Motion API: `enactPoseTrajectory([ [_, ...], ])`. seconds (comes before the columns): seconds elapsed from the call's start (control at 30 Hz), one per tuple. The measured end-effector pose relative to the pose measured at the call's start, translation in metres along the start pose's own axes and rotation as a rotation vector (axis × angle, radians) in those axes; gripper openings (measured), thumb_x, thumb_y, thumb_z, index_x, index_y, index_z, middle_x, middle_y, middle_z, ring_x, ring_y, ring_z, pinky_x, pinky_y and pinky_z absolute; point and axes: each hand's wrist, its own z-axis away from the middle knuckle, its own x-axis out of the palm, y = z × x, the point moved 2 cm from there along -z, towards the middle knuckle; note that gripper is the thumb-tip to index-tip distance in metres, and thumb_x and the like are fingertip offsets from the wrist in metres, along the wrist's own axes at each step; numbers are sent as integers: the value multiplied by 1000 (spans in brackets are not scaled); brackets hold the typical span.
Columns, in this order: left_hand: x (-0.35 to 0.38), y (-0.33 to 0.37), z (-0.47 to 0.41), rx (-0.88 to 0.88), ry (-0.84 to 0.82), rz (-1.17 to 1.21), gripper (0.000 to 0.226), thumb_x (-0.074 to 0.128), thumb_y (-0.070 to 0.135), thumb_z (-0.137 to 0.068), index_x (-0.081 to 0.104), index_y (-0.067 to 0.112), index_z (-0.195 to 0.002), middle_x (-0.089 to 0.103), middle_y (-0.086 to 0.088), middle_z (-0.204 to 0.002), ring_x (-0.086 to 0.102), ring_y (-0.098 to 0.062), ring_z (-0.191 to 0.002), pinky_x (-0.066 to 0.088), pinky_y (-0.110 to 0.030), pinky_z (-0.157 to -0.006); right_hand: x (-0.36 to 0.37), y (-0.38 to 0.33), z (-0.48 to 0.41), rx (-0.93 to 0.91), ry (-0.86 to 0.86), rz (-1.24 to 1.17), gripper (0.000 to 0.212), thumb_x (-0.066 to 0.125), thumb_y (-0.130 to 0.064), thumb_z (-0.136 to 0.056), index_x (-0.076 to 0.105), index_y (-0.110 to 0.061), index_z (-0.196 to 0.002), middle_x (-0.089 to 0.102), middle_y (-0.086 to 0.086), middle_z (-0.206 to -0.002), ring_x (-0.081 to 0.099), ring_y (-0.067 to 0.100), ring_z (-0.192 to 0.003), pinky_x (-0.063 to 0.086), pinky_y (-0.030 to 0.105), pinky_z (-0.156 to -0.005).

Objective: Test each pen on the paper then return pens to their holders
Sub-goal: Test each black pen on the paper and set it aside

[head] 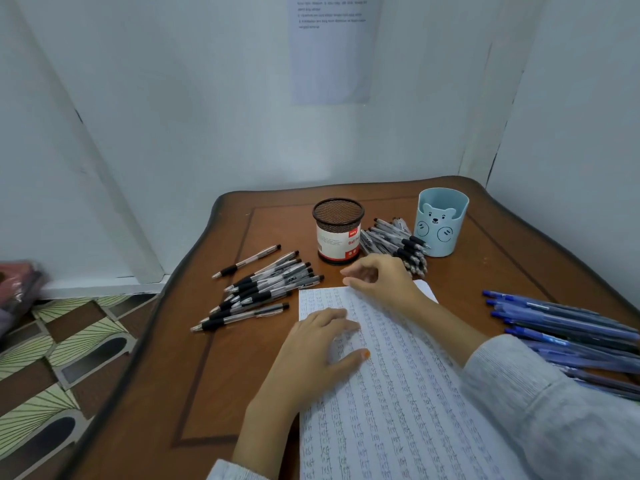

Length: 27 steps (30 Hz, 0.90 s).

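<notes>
Fingers [337, 318] flat, left hand [318, 351] presses the paper [398, 393]; right hand [384, 278] curls loosely at its top, seemingly empty.

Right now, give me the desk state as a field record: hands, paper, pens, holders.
left hand: flat on paper
right hand: at paper's top edge, fingers curled, no pen seen
paper: covered in rows of writing
holders: mesh cup and bear cup upright, no pens visible inside
black pens: pile left of paper; second pile between cups
blue pens: pile at table's right side
</notes>
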Motion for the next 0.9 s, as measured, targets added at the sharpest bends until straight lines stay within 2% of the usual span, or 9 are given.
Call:
enactPoseTrajectory([
  [0.13, 0, -2, -2, 8, 5, -1, 48, 50, 60, -89, 49, 41, -133, 35, 23, -145, 24, 6, -133, 19, -25, -112, 15, -2, -14, 0, -96, -5, 21, 74, -19, -83, 73, -20, -104, 64, -12, -84, 50, -1, -64, 41, 8, -58],
  [0.23, -1, -3, -2, 17, 8, -1, 48, 51, 59, -90, 49, 40, -133, 35, 23, -145, 24, 6, -133, 18, -23, -110, 24, 2, -24, -26, -88, 75, 21, 76, -25, -81, 75, -24, -103, 61, -18, -83, 50, -4, -68, 40, 15, -65],
  [0.3, -1, -3, -3, 17, 8, -1, 48, 51, 59, -90, 49, 40, -133, 35, 23, -145, 24, 6, -133, 18, -23, -111, 26, 4, -28, -49, -90, 155, 18, 75, -31, -81, 75, -29, -99, 57, -22, -82, 50, -4, -73, 40, 20, -68],
  [0.47, 0, -4, -3, 12, 10, 2, 48, 52, 59, -89, 49, 40, -133, 35, 23, -145, 24, 6, -133, 18, -24, -111, 25, 6, -25, -65, -74, 149, 4, 74, -29, -82, 75, -29, -86, 58, -20, -82, 50, -3, -72, 37, 19, -66],
  [0.6, 0, -4, -2, 12, 11, 1, 48, 52, 60, -89, 50, 40, -133, 36, 23, -145, 26, 5, -133, 19, -26, -113, 17, 5, -19, 14, -75, -73, 5, 68, -18, -88, 69, -18, -93, 61, -8, -85, 51, 3, -73, 43, 20, -69],
  [0.7, 0, -4, -3, 5, 9, -1, 48, 52, 60, -88, 50, 40, -132, 37, 22, -145, 28, 4, -133, 22, -30, -114, 3, 3, -12, 69, -50, -195, 6, 59, -18, -94, 61, -16, -99, 60, -5, -86, 55, 8, -76, 46, 18, -69],
  [0.8, 1, -5, -4, 6, 11, 0, 47, 52, 60, -88, 52, 40, -130, 39, 22, -144, 29, 4, -133, 23, -33, -113, -13, 0, -2, 73, 21, -378, 7, 49, -18, -99, 53, -13, -102, 64, 2, -94, 61, 13, -79, 52, 21, -66],
  [0.9, 1, -5, -5, 1, 8, 13, 46, 54, 59, -87, 52, 40, -129, 40, 22, -143, 30, 3, -132, 24, -33, -113, -30, -1, 8, 127, 118, -615, 10, 43, -19, -101, 48, -11, -103, 69, 12, -102, 67, 22, -89, 57, 28, -74],
])
